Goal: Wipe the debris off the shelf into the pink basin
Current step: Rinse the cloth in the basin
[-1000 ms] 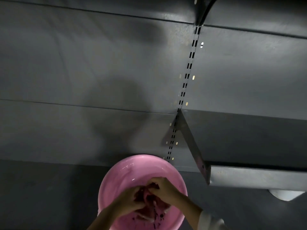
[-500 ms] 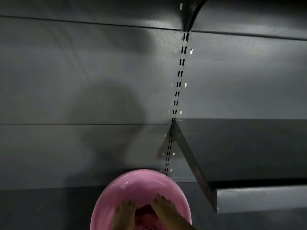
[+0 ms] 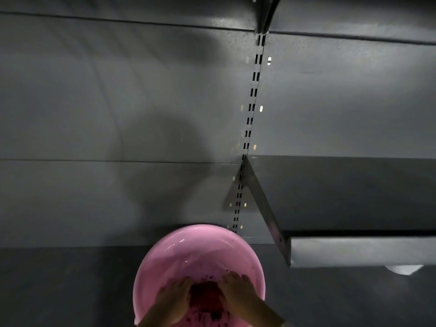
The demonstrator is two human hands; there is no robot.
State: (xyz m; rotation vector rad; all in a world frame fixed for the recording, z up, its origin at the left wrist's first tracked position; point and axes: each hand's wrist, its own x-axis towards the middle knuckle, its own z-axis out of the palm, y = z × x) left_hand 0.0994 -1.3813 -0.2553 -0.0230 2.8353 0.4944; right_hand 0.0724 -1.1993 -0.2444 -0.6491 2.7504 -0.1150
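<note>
The pink basin (image 3: 188,246) sits at the bottom centre on a dark grey shelf surface (image 3: 70,284). Both my hands are inside it. My left hand (image 3: 173,299) and my right hand (image 3: 237,291) press from either side on a dark reddish cloth (image 3: 205,296) lying in the basin. Dark specks of debris (image 3: 212,315) are scattered on the basin's bottom around the cloth. My fingers are curled onto the cloth; its lower part is hidden between my hands.
A grey metal back panel fills the view, with a slotted upright (image 3: 250,119) running down it. A grey shelf (image 3: 354,192) with a slanted bracket (image 3: 266,208) juts out at right. A white object (image 3: 403,269) peeks from under its front edge.
The view shifted, so the basin sits slightly higher than half a second ago. My hands went from wringing the raised cloth to pressing it low in the basin.
</note>
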